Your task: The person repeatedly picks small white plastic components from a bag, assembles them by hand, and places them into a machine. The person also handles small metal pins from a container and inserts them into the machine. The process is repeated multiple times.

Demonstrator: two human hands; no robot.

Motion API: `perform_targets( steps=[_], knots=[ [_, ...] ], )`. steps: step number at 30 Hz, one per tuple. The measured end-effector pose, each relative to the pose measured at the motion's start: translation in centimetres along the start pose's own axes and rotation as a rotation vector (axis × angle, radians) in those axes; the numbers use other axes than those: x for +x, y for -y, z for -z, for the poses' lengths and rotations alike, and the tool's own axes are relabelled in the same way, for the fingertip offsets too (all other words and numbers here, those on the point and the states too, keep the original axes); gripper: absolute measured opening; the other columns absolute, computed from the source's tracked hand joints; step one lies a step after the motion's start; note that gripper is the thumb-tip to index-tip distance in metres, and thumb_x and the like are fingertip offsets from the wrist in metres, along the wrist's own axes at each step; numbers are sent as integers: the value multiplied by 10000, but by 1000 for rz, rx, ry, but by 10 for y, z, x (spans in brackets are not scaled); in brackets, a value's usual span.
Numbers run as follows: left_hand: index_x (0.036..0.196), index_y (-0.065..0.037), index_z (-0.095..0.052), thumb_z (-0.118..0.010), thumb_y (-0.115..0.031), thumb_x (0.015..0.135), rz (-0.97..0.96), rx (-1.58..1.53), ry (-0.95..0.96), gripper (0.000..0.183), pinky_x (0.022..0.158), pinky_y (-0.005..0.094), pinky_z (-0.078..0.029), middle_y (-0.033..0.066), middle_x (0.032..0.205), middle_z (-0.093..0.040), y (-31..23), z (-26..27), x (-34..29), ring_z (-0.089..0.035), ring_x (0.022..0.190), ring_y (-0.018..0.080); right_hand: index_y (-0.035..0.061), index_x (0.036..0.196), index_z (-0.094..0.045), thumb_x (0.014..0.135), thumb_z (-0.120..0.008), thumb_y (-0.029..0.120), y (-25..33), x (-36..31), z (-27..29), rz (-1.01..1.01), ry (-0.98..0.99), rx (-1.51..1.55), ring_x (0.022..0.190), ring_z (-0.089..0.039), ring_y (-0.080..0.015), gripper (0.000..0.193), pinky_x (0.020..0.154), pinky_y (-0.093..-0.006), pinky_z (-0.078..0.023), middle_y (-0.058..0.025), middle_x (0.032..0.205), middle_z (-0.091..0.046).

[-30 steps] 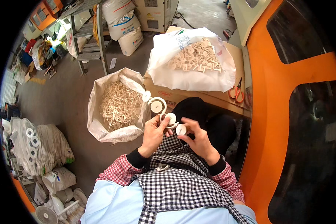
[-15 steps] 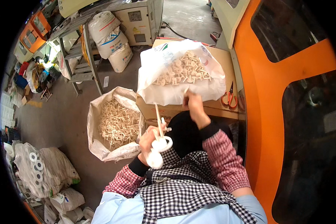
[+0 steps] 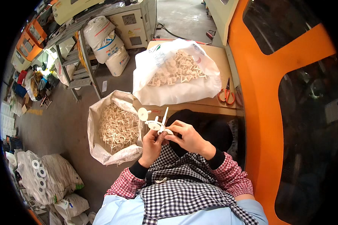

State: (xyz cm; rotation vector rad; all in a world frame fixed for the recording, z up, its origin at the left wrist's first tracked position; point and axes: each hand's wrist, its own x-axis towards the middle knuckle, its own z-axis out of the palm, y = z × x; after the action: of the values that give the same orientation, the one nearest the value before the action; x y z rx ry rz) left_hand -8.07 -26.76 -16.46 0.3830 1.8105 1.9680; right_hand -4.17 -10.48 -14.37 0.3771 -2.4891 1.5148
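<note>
Two hands, the left hand [image 3: 151, 149] and the right hand [image 3: 191, 138], meet above the lap, forward of a black-and-white checked cloth apron [image 3: 169, 197]. The fingers of both grasp one white assembly [image 3: 154, 126]: the left fingers pinch its near end from below, and the right fingers close on the same end from the side. This two-sided grip probably prevents twisting and leaves the far end unobstructed. The assembly combines smooth curved sections, flat round discs and a slender peg projecting away from the person; the material appears to be rigid moulded plastic.

To the left, an open sack [image 3: 128, 155] of creased sheeting stands on the floor [image 3: 71, 123]. It contains thin, tangled curved strips [image 3: 118, 129]. Its mouth faces upward, presumably for access by the left hand.

Ahead, a slack white bag [image 3: 176, 96] lies on a cardboard tabletop [image 3: 216, 62]. Its opening exposes disc-headed pegs [image 3: 178, 69], likely for easy picking. Red-handled scissors [image 3: 227, 91] rest just beside the bag, on its right.

Farther off, filled sacks [image 3: 108, 47] are stacked beside metal steps [image 3: 80, 78].
</note>
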Motion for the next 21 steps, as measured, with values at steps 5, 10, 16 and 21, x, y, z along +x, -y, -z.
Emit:
perform_targets(
  steps=[5, 10, 16, 21],
  knots=[
    [1026, -25, -552, -522, -135, 915, 299, -345, 260, 160, 485, 165, -434, 12, 758, -606, -7, 11, 0, -537, 556, 45, 20, 920, -562, 805, -622, 155, 13, -12, 13, 90, 5, 78, 714, -591, -277, 187, 614, -346, -486, -102, 757, -561],
    [957, -23, -551, -440, -154, 951, 134, -38, 143, 171, 452, 184, -381, -3, 698, -556, 3, 10, -1, -492, 521, 62, 31, 799, -514, 805, -606, 158, 14, -16, 11, 188, 38, -267, 682, -584, -277, 157, 573, -365, -474, -92, 741, -559],
    [934, 25, -588, -612, 4, 659, -1021, 852, 95, 277, 521, 349, -446, 103, 740, -572, -8, 15, -4, -571, 613, 285, 37, 690, -541, 870, -486, 152, -52, -6, -17, -790, -16, 984, 406, -308, -74, 220, 387, -222, -223, 46, 520, -364],
    [897, 1, -566, -446, -56, 929, -259, 411, -132, 137, 430, 220, -383, 35, 624, -549, -15, -4, 18, -492, 490, 62, 16, 780, -551, 907, -442, 420, -134, 68, 28, -695, -525, 551, 426, -457, -144, 437, 382, -277, -331, -64, 552, -512]
  ],
)
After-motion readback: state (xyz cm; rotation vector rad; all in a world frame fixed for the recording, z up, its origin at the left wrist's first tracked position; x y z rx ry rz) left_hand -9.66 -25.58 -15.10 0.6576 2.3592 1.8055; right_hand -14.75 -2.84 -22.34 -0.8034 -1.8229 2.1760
